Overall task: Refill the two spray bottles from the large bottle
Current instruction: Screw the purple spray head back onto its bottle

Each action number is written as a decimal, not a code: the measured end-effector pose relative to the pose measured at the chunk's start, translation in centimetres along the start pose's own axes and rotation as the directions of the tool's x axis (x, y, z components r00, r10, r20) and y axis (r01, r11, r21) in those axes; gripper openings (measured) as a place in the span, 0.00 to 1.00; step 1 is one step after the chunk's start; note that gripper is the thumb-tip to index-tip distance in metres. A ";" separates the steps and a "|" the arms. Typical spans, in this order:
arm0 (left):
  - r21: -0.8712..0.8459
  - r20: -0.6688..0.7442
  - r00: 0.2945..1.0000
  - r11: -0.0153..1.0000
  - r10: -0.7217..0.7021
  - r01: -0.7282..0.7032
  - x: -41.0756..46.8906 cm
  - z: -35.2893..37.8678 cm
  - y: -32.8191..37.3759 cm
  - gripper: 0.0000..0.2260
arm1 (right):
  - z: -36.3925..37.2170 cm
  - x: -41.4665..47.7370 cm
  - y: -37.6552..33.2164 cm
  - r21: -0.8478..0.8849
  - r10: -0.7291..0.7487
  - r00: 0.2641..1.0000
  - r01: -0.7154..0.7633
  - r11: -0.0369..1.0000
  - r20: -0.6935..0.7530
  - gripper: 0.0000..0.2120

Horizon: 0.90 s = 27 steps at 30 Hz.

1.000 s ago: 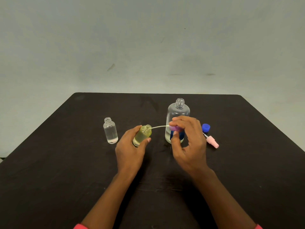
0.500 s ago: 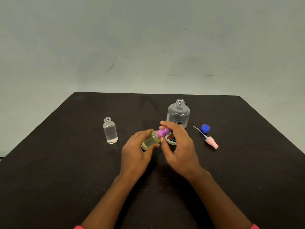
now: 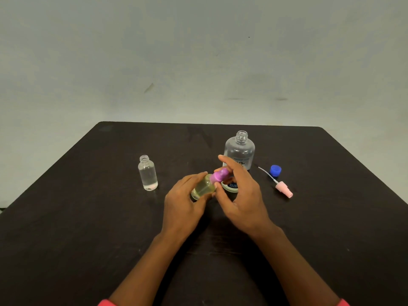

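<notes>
**Spray bottle tilted between both hands, purple pump head at its neck**

It was a small clear plastic cylinder holding pale yellow liquid. It leaned with its neck up and to the right, low over the middle of the table. Whether its base touched the surface could not be told. The pump head was glossy, rounded and purple-pink, and it sat at the bottle's mouth.

The left hand gripped the bottle's body from the left, fingers curled round it. The right hand pinched the pump head between thumb and curled fingers, with the index finger raised straight above it.

Just behind the right hand stood the large bottle. It was upright and clear, with sloping shoulders, a threaded open neck and a dark label partly hidden by the fingers. To the left, well apart from the hands, the second spray bottle stood upright and uncapped with clear liquid inside.

To the right a pink pump head lay on its side, its thin white dip tube pointing toward the large bottle. A blue cap sat just beside the tube.

The table was matte and dark brown with rounded far corners, set against a plain pale grey-green wall. Pink sleeves showed at the bottom edge.
</notes>
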<state>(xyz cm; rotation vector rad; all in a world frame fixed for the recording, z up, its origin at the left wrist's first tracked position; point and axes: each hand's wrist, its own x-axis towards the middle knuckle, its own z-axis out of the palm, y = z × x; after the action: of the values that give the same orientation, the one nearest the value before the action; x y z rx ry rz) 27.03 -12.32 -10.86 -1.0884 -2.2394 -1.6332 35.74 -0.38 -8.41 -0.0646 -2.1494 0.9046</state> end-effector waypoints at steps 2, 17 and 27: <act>0.001 0.003 1.000 1.000 0.009 -0.009 0.0 -0.1 -0.1 0.21 | -0.1 0.1 0.1 -0.013 -0.019 1.000 0.019 1.000 0.023 0.23; 0.139 0.169 0.983 0.986 0.070 -0.093 0.3 0.0 -1.4 0.21 | -1.6 0.7 0.9 -0.245 0.066 0.964 -0.001 0.970 0.258 0.10; 0.132 0.201 0.975 0.984 0.091 -0.119 0.2 0.1 -1.4 0.21 | -1.7 1.3 -0.4 -0.527 0.354 0.907 -0.191 0.828 0.227 0.21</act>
<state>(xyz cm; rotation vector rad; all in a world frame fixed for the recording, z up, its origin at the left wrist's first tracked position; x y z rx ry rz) 26.01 -12.39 -11.87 -1.3545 -2.3286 -1.3540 36.14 0.73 -6.52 -0.5376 -2.6831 0.5121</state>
